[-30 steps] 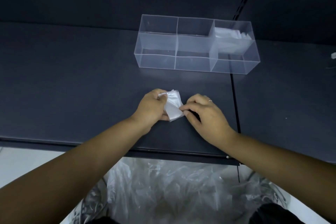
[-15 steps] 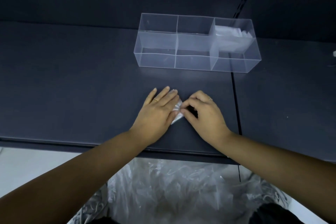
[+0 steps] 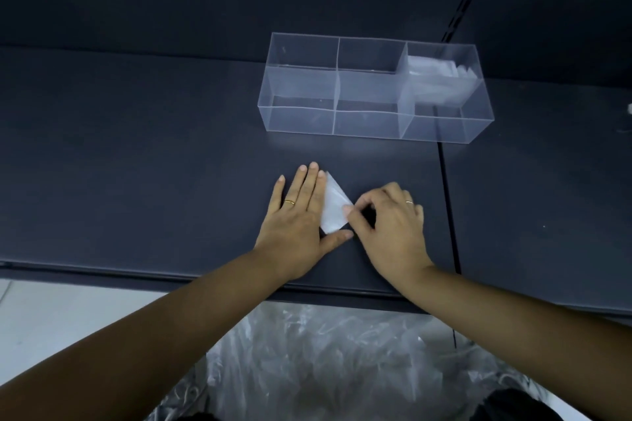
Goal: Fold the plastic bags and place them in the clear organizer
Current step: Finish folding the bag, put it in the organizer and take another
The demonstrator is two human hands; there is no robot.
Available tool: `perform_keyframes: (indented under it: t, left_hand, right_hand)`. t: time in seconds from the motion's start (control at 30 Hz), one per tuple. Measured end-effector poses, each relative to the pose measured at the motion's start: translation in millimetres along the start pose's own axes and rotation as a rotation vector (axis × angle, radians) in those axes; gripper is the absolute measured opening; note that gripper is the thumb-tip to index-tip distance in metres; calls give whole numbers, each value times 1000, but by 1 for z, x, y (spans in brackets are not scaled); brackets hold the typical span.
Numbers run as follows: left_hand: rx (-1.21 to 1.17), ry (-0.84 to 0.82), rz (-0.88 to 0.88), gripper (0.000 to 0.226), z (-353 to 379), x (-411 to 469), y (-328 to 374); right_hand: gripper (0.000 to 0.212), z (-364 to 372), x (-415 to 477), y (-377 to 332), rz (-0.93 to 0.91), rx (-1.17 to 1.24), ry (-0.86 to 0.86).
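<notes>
Folded plastic bag (image 3: 333, 207), a small whitish translucent wedge, lies flat at frame centre. Left hand (image 3: 297, 219) is spread flat, straight fingers pressing the bag's left edge; right hand (image 3: 390, 225) is curled, thumb and forefinger pinching its right corner. Clear organizer (image 3: 301, 120), rigid and divided, stands at upper centre-right with folded bags (image 3: 434, 75) in its right-end compartment, on a matte dark table (image 3: 136, 147); crumpled plastic heap (image 3: 325, 362) at bottom.

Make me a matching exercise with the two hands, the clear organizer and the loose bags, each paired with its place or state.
1. left hand
2. right hand
3. clear organizer
4. loose bags

A. below the table's near edge
B. pinches the folded bag's corner
C. flat, fingers straight, on the folded bag
D. at the far side of the table

Pairs: 1-C, 2-B, 3-D, 4-A
</notes>
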State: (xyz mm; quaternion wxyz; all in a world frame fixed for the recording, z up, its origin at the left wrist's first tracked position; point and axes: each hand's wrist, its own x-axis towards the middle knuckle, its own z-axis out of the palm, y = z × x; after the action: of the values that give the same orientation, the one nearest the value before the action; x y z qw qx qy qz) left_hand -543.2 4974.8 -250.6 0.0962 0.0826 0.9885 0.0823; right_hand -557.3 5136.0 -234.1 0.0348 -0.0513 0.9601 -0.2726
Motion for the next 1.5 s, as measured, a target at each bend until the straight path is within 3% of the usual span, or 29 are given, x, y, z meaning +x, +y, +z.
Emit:
perform_keyframes:
  t: [0.33, 0.43, 0.57, 0.8, 0.97, 1.03, 1.1, 1.17, 1.27, 1.33, 1.4, 1.5]
  left_hand:
    - [-272, -67, -71, 105, -4, -10, 18]
    - [-250, -48, -74, 100, 0, -17, 25]
    - [-347, -36, -56, 103, 5, -26, 33]
    - [-1021, -200, -189, 128, -42, -19, 1]
    - [-1231, -467, -102, 100, -72, 0, -8]
    - [-1254, -479, -73, 73, -75, 5, -3]
    - [-1352, -382, -108, 48, -76, 8, 3]
    - [-1475, -256, -184, 43, -75, 12, 9]
    - [-1513, -102, -209, 35, -81, 21, 14]
    - [-1469, 14, -184, 15, -90, 33, 15]
    - [-1359, 187, -150, 7, -98, 47, 12]
    - [-829, 475, -56, 8, -104, 68, 3]
  right_hand:
    - [18, -23, 20, -18, 137, 259, -226]
    - [30, -19, 17, -21, 141, 107, -326]
    - [13, -16, 12, -25, 61, -63, -321]
    - [25, -46, 16, -10, -61, 294, -387]
    - [23, -71, 19, -8, -177, 391, -467]
    - [25, -81, 21, -8, -178, 420, -489]
    - [38, -89, 26, -8, -123, 514, -495]
    - [44, -95, 31, -3, 11, 684, -482]
    - [4, -101, 34, 1, 133, 761, -482]
    - [14, -112, 48, 6, 147, 729, -411]
    - [10, -132, 79, 15, 170, 742, -239]
    - [12, -158, 147, 35, 304, 693, 57]
